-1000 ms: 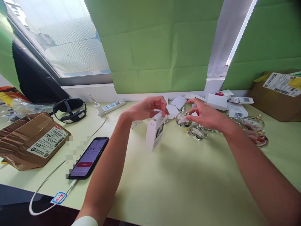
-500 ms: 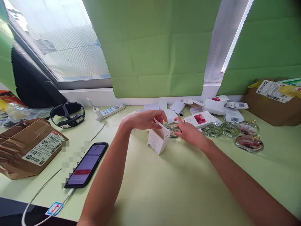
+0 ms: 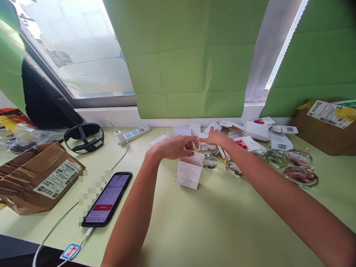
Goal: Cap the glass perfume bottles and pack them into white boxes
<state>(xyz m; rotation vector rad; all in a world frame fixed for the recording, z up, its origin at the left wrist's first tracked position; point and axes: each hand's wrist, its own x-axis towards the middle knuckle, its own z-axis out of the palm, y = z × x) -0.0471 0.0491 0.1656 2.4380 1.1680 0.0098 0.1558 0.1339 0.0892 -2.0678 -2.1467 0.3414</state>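
A white printed carton (image 3: 189, 173) stands upright with its open top towards me. My left hand (image 3: 179, 145) is curled over that opening, its thumb close to the rim. My right hand (image 3: 215, 138) reaches in behind the carton, fingers spread, the index fingertip almost meeting my left fingers. Pale greenish glass shows between the fingertips; I cannot tell whether my left hand grips it. Just right of the carton lies an oval glass perfume bottle (image 3: 210, 161). Another bottle (image 3: 235, 168) and a gold cap (image 3: 226, 161) lie partly beneath my right forearm.
More oval bottles (image 3: 302, 176) lie at the right. White cartons (image 3: 256, 130) are heaped along the wall. A brown box (image 3: 324, 131) stands at the far right. On the left are a phone (image 3: 108, 198), a headset (image 3: 85, 137), a power strip (image 3: 135, 134) and a crumpled carton (image 3: 41, 178).
My right hand has moved left and farther back, close to my left fingers, uncovering the bottle beside the carton. The carton has turned and its printed side faces me. The view has shifted slightly.
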